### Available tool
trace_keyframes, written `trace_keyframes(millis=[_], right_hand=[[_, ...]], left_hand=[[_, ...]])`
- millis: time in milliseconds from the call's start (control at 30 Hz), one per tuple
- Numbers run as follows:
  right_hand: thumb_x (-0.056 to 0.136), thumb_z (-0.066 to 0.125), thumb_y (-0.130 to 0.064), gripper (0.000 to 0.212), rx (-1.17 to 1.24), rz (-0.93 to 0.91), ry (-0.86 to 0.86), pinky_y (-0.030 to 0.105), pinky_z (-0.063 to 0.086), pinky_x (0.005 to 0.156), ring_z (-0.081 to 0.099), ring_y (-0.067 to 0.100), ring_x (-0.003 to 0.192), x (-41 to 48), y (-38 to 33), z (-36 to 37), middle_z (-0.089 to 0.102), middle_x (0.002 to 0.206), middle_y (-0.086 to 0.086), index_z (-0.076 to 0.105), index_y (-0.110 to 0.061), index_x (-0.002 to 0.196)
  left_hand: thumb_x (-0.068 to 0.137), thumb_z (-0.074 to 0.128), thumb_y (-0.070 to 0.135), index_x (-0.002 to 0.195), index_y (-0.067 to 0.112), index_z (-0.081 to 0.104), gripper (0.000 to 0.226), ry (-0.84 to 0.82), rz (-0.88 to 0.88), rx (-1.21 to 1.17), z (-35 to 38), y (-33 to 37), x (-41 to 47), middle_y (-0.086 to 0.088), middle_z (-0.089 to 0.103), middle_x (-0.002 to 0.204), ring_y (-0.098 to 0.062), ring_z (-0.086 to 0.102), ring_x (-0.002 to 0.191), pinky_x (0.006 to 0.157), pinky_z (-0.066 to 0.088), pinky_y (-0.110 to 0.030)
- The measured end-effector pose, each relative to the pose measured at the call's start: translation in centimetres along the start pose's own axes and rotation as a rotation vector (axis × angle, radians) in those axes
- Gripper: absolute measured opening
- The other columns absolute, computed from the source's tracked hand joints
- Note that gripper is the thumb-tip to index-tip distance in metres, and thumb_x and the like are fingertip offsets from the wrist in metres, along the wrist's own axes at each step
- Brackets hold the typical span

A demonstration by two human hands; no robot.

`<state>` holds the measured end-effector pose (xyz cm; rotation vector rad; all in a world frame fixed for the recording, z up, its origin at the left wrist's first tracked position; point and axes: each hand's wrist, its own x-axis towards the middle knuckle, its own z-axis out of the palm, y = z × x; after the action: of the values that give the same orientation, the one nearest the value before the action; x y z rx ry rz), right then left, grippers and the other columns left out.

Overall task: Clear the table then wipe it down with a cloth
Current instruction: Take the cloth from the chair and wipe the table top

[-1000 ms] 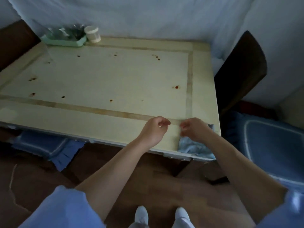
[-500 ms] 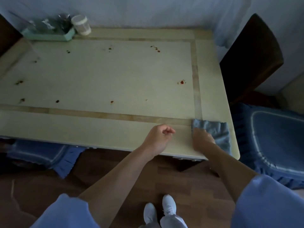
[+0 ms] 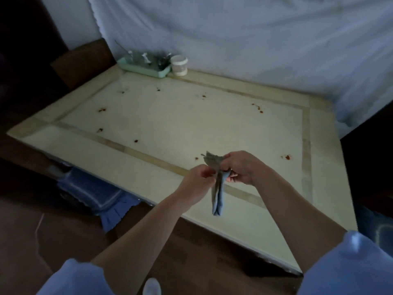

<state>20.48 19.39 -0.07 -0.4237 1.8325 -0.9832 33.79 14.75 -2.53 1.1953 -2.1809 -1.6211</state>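
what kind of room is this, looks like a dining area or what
Probably a home dining area: a cream dining table spotted with food stains, a green tray of utensils by the wall, and a blue-cushioned chair tucked under it.

The room is dim, with a cool bluish cast. The pale surface beyond the fingers and the white sheet behind it catch the most light; the floor below and the far corners sink into near black. No glare shows. Detail is soft and grainy throughout. Wide-angle distortion bends the surface's edges, and both sleeves nearest the camera are blurred.
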Motion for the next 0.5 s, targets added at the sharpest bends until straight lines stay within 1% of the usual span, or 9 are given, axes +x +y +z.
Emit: trace_keyframes(millis=[67,133,233,300,333,367,400,433,500], right_hand=[[0.080,0.048,0.014,0.025,0.002,-0.032,-0.048,0.019,0.045,0.045,0.051,0.009,0.034,1.1,-3.5,4.2,0.050,0.062,0.010,0.052,-0.009,0.069],[0.080,0.051,0.013,0.024,-0.031,-0.067,-0.079,0.022,0.045,0.047,0.053,0.013,0.046,2.1,-6.5,8.9,0.052,0.066,0.010,0.053,-0.009,0.070],[0.077,0.052,0.013,0.024,-0.063,-0.125,-0.093,0.028,0.044,0.056,0.052,0.020,0.062,3.9,-10.5,15.9,0.053,0.074,0.015,0.051,-0.008,0.066],[0.075,0.052,0.014,0.025,-0.085,-0.159,-0.081,0.033,0.041,0.064,0.051,0.023,0.070,5.3,-12.9,20.6,0.051,0.078,0.016,0.048,-0.007,0.063],[0.075,0.052,0.014,0.025,-0.088,-0.175,-0.076,0.033,0.042,0.065,0.051,0.023,0.071,5.9,-14.1,22.6,0.051,0.077,0.016,0.047,-0.007,0.063],[0.076,0.053,0.013,0.025,-0.086,-0.181,-0.079,0.030,0.044,0.062,0.052,0.023,0.068,6.3,-15.1,24.3,0.052,0.075,0.015,0.048,-0.007,0.063],[0.078,0.055,0.011,0.025,-0.068,-0.185,-0.090,0.028,0.046,0.056,0.053,0.022,0.063,6.8,-16.2,25.9,0.053,0.074,0.014,0.049,-0.008,0.064],[0.081,0.057,0.008,0.024,-0.046,-0.185,-0.115,0.026,0.047,0.053,0.053,0.019,0.060,7.7,-17.7,28.1,0.054,0.074,0.013,0.051,-0.009,0.065],[0.084,0.060,0.002,0.017,0.015,-0.210,-0.156,0.024,0.052,0.055,0.058,0.021,0.065,8.3,-19.0,29.6,0.059,0.077,0.015,0.056,-0.008,0.071]], left_hand=[[0.083,0.058,0.014,0.103,0.012,0.061,0.021,0.059,-0.002,-0.046,-4.6,-1.0,0.4,-0.007,0.067,0.101,-0.022,0.060,0.087,0.083,0.051,-0.040],[0.081,0.063,0.019,0.108,0.015,0.058,0.028,0.098,-0.004,-0.084,-9.3,-2.3,0.8,-0.002,0.065,0.103,-0.017,0.059,0.085,0.076,0.049,-0.034],[0.079,0.070,0.022,0.111,0.018,0.053,0.036,0.110,0.035,-0.122,-16.3,-4.0,1.8,0.003,0.062,0.103,-0.013,0.060,0.093,0.070,0.045,-0.020],[0.081,0.070,0.016,0.107,0.019,0.050,0.033,0.100,0.066,-0.125,-20.8,-4.8,2.5,0.008,0.060,0.094,-0.007,0.059,0.088,0.065,0.046,-0.014],[0.083,0.067,0.014,0.103,0.020,0.049,0.028,0.106,0.072,-0.078,-22.9,-4.9,3.0,0.009,0.059,0.089,-0.006,0.058,0.083,0.065,0.047,-0.015],[0.085,0.064,0.013,0.100,0.019,0.048,0.022,0.130,0.073,-0.015,-24.7,-5.0,3.5,0.007,0.059,0.086,-0.009,0.058,0.081,0.068,0.049,-0.021],[0.087,0.060,0.012,0.096,0.018,0.049,0.015,0.178,0.072,0.047,-26.7,-5.3,4.1,0.003,0.060,0.086,-0.015,0.059,0.082,0.072,0.049,-0.030],[0.088,0.055,0.011,0.094,0.016,0.050,0.009,0.230,0.064,0.085,-29.4,-6.0,5.1,-0.001,0.059,0.085,-0.020,0.058,0.083,0.073,0.048,-0.034],[0.091,0.047,0.009,0.093,0.014,0.052,0.007,0.281,0.051,0.096,-32.0,-6.5,6.2,-0.001,0.056,0.080,-0.020,0.054,0.078,0.066,0.042,-0.031]])
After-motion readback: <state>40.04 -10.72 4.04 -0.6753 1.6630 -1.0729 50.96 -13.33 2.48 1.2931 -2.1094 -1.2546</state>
